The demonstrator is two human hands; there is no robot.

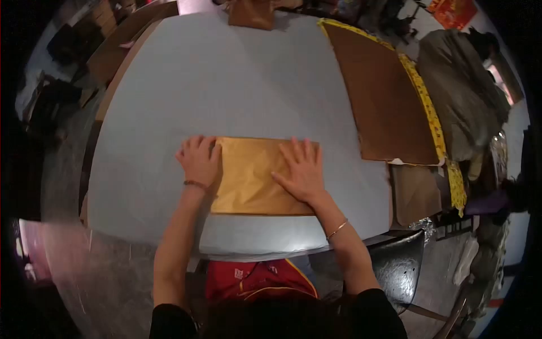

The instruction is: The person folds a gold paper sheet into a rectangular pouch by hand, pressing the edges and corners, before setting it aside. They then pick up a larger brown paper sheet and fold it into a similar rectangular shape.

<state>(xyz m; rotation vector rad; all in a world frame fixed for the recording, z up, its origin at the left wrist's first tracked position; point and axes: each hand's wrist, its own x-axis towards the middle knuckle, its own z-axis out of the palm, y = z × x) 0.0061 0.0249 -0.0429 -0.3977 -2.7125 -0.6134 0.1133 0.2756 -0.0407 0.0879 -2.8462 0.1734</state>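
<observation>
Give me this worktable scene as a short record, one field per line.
Item: flat, rectangular, golden-yellow packet, material unclear
Surface: smooth grey tabletop
Left hand: palm down at the packet's left edge
Right hand: spread flat over the packet's right side
Right side: flat brown sheet with yellow edging
Far edge: brown bag-like object

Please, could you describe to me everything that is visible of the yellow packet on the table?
The packet is golden yellow, roughly rectangular, and looks like thin, creased, slightly shiny paper or plastic. It lies flat near the front edge of the grey table, wider than deep. The left hand is at its left edge; the right hand rests spread over its right part. Its contents cannot be seen.
</observation>
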